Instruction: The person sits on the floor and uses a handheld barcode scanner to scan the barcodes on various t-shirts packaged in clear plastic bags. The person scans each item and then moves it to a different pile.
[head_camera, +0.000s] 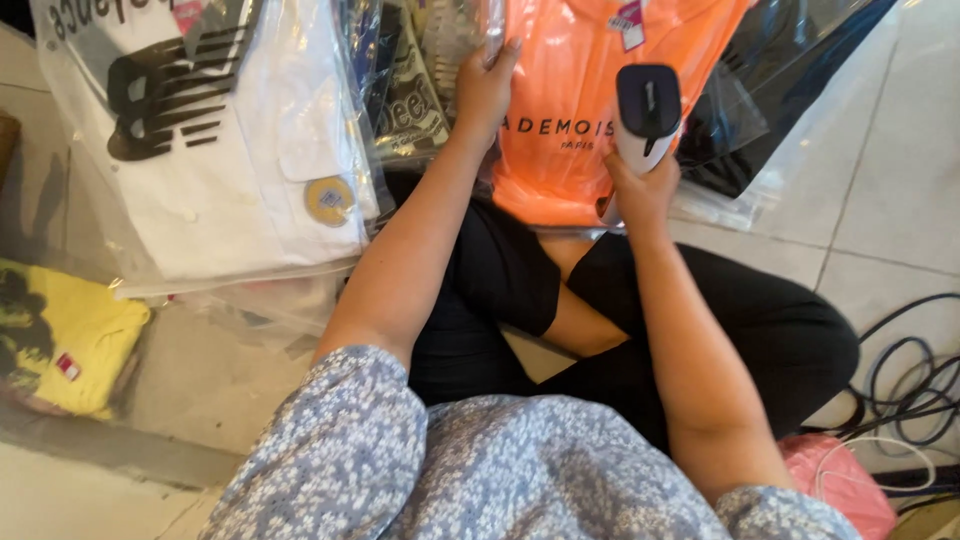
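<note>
The right hand (640, 190) has its grip closed around a handheld scanner (647, 115), black head up. Just behind the scanner lies the orange garment in a clear bag (570, 110). The left hand (485, 90) has its grip closed on the left edge of this bag. Left of that grip lies a white bagged garment (230, 150) and, well apart, a yellow one (70, 335) on the floor. Cables (910, 380) lie right of the scanner grip.
</note>
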